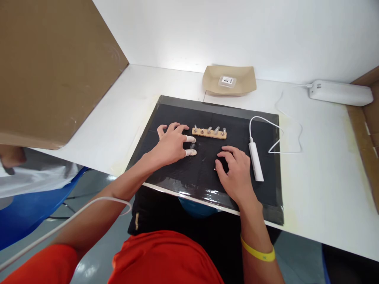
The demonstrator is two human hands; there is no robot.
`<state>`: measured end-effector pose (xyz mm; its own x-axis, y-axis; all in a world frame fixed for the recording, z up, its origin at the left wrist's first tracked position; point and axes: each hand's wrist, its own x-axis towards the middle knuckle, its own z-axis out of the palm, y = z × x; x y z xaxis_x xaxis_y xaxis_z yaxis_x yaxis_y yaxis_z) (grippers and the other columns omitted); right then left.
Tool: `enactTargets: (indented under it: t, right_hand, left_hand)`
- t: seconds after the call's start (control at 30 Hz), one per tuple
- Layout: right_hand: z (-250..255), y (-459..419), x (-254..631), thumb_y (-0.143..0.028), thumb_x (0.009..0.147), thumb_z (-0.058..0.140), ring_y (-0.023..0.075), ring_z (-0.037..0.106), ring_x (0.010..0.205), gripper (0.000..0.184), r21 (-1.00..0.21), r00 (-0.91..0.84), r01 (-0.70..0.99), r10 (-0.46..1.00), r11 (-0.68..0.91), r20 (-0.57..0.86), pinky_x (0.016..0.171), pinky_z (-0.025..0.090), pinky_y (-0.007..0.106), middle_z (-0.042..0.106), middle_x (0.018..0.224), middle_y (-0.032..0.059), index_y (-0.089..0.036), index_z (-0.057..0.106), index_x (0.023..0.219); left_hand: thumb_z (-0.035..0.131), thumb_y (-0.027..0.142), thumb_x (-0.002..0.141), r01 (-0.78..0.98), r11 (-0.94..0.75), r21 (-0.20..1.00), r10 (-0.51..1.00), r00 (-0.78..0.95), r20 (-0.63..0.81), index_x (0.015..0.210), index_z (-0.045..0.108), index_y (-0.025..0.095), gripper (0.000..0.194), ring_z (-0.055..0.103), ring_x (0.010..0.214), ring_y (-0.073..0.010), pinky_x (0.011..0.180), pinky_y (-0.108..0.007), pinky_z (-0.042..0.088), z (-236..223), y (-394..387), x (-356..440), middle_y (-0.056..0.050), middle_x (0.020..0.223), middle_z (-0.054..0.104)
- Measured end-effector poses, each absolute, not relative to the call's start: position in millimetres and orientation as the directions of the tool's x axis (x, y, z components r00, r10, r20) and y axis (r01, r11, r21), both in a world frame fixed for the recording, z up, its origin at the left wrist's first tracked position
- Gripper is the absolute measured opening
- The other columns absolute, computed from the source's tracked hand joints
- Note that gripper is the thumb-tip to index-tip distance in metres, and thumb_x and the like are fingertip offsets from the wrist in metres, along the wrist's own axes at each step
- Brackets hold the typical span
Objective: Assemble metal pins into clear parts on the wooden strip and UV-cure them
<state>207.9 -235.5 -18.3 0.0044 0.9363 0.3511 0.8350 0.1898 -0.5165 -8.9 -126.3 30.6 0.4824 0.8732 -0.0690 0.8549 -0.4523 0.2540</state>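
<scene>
My left hand (173,144) rests over the black mat, with white finger covers on its thumb and index finger. Between those two fingertips is a small dark grey rounded piece (192,146), pinched and partly hidden. Just beyond it lies a narrow light wooden strip (209,133) carrying several small metallic or greyish upright pegs, some of them leaning. My right hand (235,169) is low over the mat to the right, its fingers loosely curved and apart with nothing visible between them. A tiny white speck shows beside its thumb tip.
The black mat (174,175) lies on a white table (314,189). On its right is a white stick-shaped device (256,161) with a looping cable. Behind stand a cardboard tray (229,90) holding a small clear box (227,81), and a white power strip (340,93). Cardboard panels flank both sides.
</scene>
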Motion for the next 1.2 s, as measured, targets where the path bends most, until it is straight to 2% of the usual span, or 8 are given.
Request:
enactTargets:
  t: [0.27, 0.4, 0.57, 0.77, 0.97, 1.1, 1.2]
  right_hand:
    - [-20, -235, 208, -0.024, 0.097, 0.058, 0.0307, 0.063, 0.116, 0.009, -0.523, 0.014, 0.832, 0.934, 0.187, 0.357, 0.1, 0.045, 0.05, 0.069, 0.122, 0.0117, -0.024, 0.063, 0.104]
    - [-20, -235, 208, -0.024, 0.098, 0.057, 0.0307, 0.063, 0.116, 0.008, -0.516, 0.01, 0.835, 0.933, 0.19, 0.361, 0.1, 0.046, 0.051, 0.069, 0.121, 0.0114, -0.025, 0.063, 0.104]
    - [-19, -235, 208, -0.024, 0.098, 0.058, 0.0307, 0.064, 0.116, 0.007, -0.51, 0.007, 0.839, 0.933, 0.19, 0.36, 0.1, 0.046, 0.05, 0.069, 0.121, 0.0119, -0.023, 0.063, 0.103]
    - [-18, -235, 208, -0.023, 0.097, 0.059, 0.0309, 0.063, 0.117, 0.008, -0.523, 0.006, 0.832, 0.938, 0.188, 0.347, 0.101, 0.045, 0.049, 0.069, 0.122, 0.0124, -0.022, 0.064, 0.104]
    - [-19, -235, 208, -0.022, 0.098, 0.059, 0.0304, 0.063, 0.117, 0.007, -0.503, -0.001, 0.843, 0.935, 0.192, 0.354, 0.101, 0.045, 0.049, 0.068, 0.123, 0.0123, -0.022, 0.064, 0.104]
    - [-20, -236, 208, -0.023, 0.098, 0.059, 0.0306, 0.063, 0.116, 0.007, -0.5, -0.005, 0.843, 0.934, 0.196, 0.357, 0.101, 0.045, 0.049, 0.068, 0.122, 0.012, -0.022, 0.063, 0.104]
    - [-20, -235, 208, -0.023, 0.098, 0.059, 0.0304, 0.063, 0.116, 0.007, -0.501, -0.003, 0.843, 0.932, 0.198, 0.363, 0.1, 0.045, 0.048, 0.068, 0.122, 0.0117, -0.022, 0.063, 0.104]
  left_hand:
    - [0.087, 0.038, 0.078, 0.858, -0.474, 0.2, 0.869, 0.492, -0.051, 0.084, 0.083, 0.028, 0.013, 0.043, 0.142, -0.0399, 0.113, -0.064, 0.025, 34, -128, -2, -0.011, 0.142, 0.064]
    - [0.083, 0.036, 0.084, 0.848, -0.507, 0.156, 0.851, 0.521, -0.07, 0.091, 0.084, 0.029, 0.011, 0.04, 0.147, -0.0417, 0.116, -0.068, 0.019, 38, -132, -5, -0.011, 0.143, 0.066]
    - [0.08, 0.04, 0.086, 0.828, -0.537, 0.159, 0.82, 0.557, -0.132, 0.102, 0.084, 0.033, 0.017, 0.04, 0.149, -0.0412, 0.117, -0.07, 0.018, 40, -128, -13, -0.011, 0.15, 0.061]
    - [0.078, 0.032, 0.088, 0.808, -0.583, 0.083, 0.798, 0.588, -0.133, 0.091, 0.084, 0.032, 0.007, 0.044, 0.147, -0.0381, 0.118, -0.068, 0.02, 43, -133, -15, -0.009, 0.147, 0.064]
    - [0.076, 0.036, 0.091, 0.787, -0.611, 0.087, 0.777, 0.617, -0.125, 0.097, 0.084, 0.03, 0.012, 0.039, 0.151, -0.0413, 0.12, -0.07, 0.018, 47, -136, -15, -0.011, 0.146, 0.064]
    - [0.076, 0.038, 0.091, 0.78, -0.617, 0.108, 0.768, 0.626, -0.134, 0.107, 0.082, 0.026, 0.021, 0.036, 0.152, -0.0428, 0.12, -0.071, 0.02, 53, -135, -16, -0.015, 0.148, 0.062]
    - [0.074, 0.043, 0.092, 0.772, -0.625, 0.111, 0.753, 0.635, -0.176, 0.113, 0.08, 0.027, 0.027, 0.035, 0.153, -0.0428, 0.119, -0.072, 0.02, 58, -133, -18, -0.015, 0.15, 0.059]
